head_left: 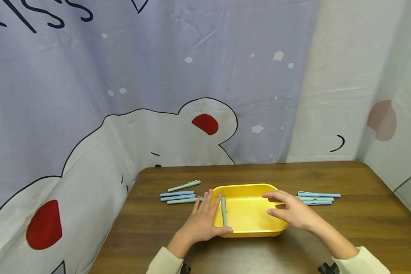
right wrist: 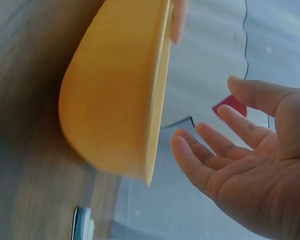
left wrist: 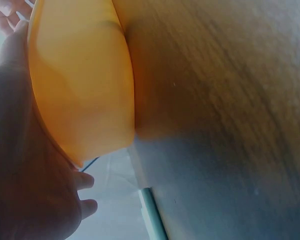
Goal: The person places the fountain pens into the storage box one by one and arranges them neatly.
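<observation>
A yellow plastic basin [head_left: 255, 229] stands on the table. My left hand [head_left: 204, 221] lies over its left rim, fingers stretched along the side and the thumb across the front corner. Inside the basin, close to that hand, a green pen [head_left: 224, 212] lies along the left wall. My right hand [head_left: 292, 210] hovers over the basin's right edge. In the right wrist view its fingers [right wrist: 205, 167] are spread and loosely bent, apart from the basin [right wrist: 110, 90], with nothing between them. The left wrist view shows the basin's outer wall [left wrist: 85, 85] beside the left hand.
Left of the basin lie two green pens and two blue pens [head_left: 177, 193]. On its right, a green pen [head_left: 316, 198] lies between two blue pens. The wooden table [head_left: 150, 236] meets a printed curtain [head_left: 260, 144] at the back.
</observation>
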### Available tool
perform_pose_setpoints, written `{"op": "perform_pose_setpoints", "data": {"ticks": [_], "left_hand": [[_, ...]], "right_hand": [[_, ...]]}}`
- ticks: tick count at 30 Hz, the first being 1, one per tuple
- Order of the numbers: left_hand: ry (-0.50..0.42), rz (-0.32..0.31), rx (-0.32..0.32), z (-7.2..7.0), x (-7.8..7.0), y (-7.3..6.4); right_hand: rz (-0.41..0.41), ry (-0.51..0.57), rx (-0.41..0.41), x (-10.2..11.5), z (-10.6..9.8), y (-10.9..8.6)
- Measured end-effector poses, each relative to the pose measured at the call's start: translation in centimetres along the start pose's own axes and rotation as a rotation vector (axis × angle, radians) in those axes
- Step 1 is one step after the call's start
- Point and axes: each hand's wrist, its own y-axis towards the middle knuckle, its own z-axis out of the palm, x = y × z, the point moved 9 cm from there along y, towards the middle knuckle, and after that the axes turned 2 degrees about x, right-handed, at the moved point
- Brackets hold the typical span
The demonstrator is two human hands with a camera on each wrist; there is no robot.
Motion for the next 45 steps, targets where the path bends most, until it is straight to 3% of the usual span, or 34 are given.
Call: {"op": "perform_pose_setpoints", "data": {"ticks": [5, 13, 24, 35, 45], "left_hand": [[-0.005, 0.005, -0.001, -0.2, -0.1, -0.1], [-0.005, 0.009, 0.000, -0.1, -0.1, -0.1], [0.002, 0.009, 0.008, 0.1, 0.0, 0.0], [0.001, 0.003, 0.012, 0.1, 0.0, 0.0], [-0.009, 0.005, 0.008, -0.1, -0.1, -0.1]], "right_hand": [[-0.022, -0.128, -0.096, -0.6, -1.9, -1.2], [-0.018, -0.314, -0.184, -2.2, -3.7, -3.1], [-0.047, -0.446, -0.285, -4.9, -5.4, -5.1], [-0.090, -0.530, -0.330, -6.8, -6.1, -6.0], [0.004, -0.508, -0.231, -9.2, -5.9, -6.3]]}}
